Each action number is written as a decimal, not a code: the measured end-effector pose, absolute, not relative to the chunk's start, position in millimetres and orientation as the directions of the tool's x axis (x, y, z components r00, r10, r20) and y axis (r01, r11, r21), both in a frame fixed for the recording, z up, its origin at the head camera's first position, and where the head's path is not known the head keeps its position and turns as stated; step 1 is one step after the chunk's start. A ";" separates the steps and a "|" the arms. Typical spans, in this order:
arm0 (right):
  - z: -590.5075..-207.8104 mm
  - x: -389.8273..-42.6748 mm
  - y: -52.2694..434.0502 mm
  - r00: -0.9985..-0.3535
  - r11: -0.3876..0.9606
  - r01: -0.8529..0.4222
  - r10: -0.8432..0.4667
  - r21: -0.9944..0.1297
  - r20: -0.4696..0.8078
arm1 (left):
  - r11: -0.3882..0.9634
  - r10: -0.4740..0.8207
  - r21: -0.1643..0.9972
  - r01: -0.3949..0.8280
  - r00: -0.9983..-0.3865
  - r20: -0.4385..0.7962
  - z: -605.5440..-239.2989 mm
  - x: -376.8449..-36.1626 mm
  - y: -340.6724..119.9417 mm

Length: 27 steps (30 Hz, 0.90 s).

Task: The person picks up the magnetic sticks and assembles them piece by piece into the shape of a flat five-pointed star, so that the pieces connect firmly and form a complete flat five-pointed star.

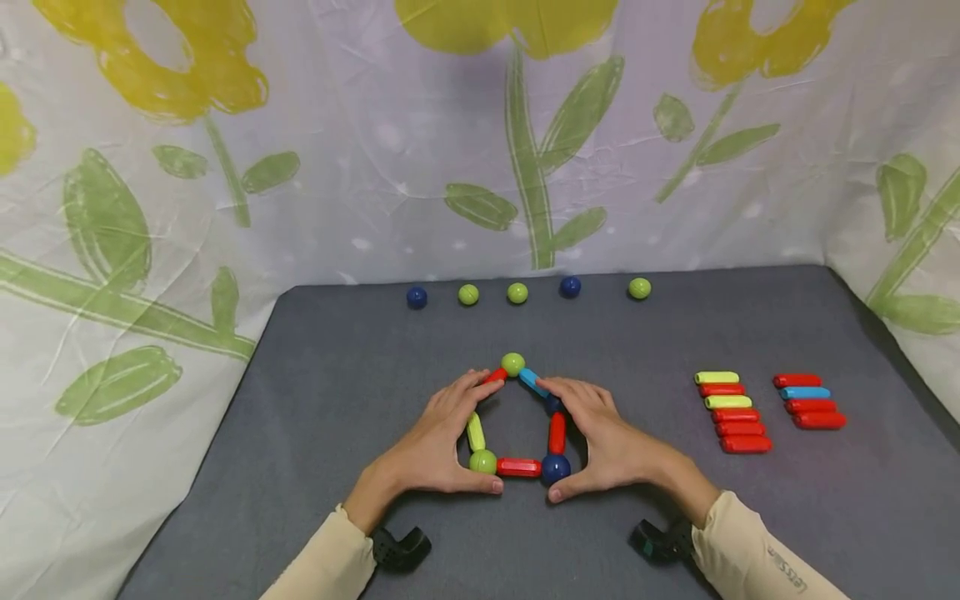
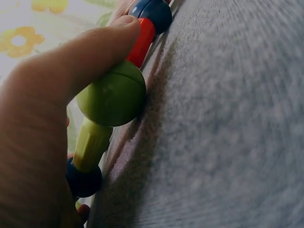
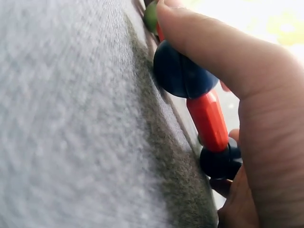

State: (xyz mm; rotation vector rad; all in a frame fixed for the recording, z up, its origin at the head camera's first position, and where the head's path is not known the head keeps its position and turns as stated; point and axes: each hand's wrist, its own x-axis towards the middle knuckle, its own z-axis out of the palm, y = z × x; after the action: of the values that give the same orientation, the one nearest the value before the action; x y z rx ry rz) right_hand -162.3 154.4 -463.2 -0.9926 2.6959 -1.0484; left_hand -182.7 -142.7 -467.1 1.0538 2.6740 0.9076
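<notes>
Head view: a pentagon-shaped ring of rods and balls (image 1: 517, 417) lies flat on the grey mat (image 1: 337, 392), near its front middle, between the two hands.
Left hand (image 1: 438, 446): cups the ring's left side; thumb lies along the front by the green ball (image 1: 483, 461), fingers reach up to the red rod near the top green ball (image 1: 513, 363).
Left wrist view: thumb (image 2: 90, 57) curls over the green ball (image 2: 112, 99) and touches the red rod beyond it; a grasp.
Right hand (image 1: 603, 446): cups the ring's right side; thumb by the blue ball (image 1: 556, 468), fingers touching the light-blue rod (image 1: 533, 382).
Right wrist view: thumb (image 3: 209, 47) curls over the blue ball (image 3: 183, 71); red rod (image 3: 209, 118) inside the palm; also a grasp.
Spare balls (image 1: 517, 292): a row along the far edge, well apart from the hands.
Spare rods (image 1: 738, 412): two stacks on the right.
</notes>
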 end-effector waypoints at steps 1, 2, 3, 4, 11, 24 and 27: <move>-463.8 -161.9 154.4 -0.785 0.553 -0.547 -0.600 -0.628 0.156 | 0.577 0.656 0.573 0.582 -0.748 0.100 -467.6 -182.2 -142.6; -464.5 -161.6 154.4 -0.783 0.551 -0.553 -0.600 -0.625 0.163 | 0.578 0.655 0.571 0.583 -0.749 0.101 -467.9 -181.8 -142.5; -465.3 -161.4 154.4 -0.782 0.549 -0.557 -0.600 -0.623 0.170 | 0.578 0.655 0.568 0.586 -0.748 0.106 -468.2 -181.6 -142.4; -466.0 -161.3 154.4 -0.781 0.547 -0.560 -0.599 -0.622 0.175 | 0.576 0.655 0.566 0.589 -0.747 0.111 -468.4 -181.5 -142.2; -467.0 -161.3 153.9 -0.786 0.541 -0.554 -0.590 -0.632 0.183 | 0.575 0.651 0.562 0.594 -0.749 0.126 -469.3 -179.5 -141.7; -468.3 -159.9 154.6 -0.815 0.521 -0.506 -0.550 -0.687 0.183 | 0.568 0.596 0.589 0.575 -0.781 0.187 -474.2 -178.8 -142.4; -469.3 -159.9 155.0 -0.822 0.516 -0.497 -0.537 -0.697 0.188 | 0.588 0.573 0.567 0.576 -0.792 0.210 -475.3 -178.9 -143.0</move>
State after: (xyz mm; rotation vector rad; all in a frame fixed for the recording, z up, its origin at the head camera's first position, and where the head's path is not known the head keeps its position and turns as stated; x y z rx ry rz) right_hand -159.9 155.0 -469.3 -0.9187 2.6907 -1.2112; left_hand -178.9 -143.0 -475.3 1.0149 2.8040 1.0043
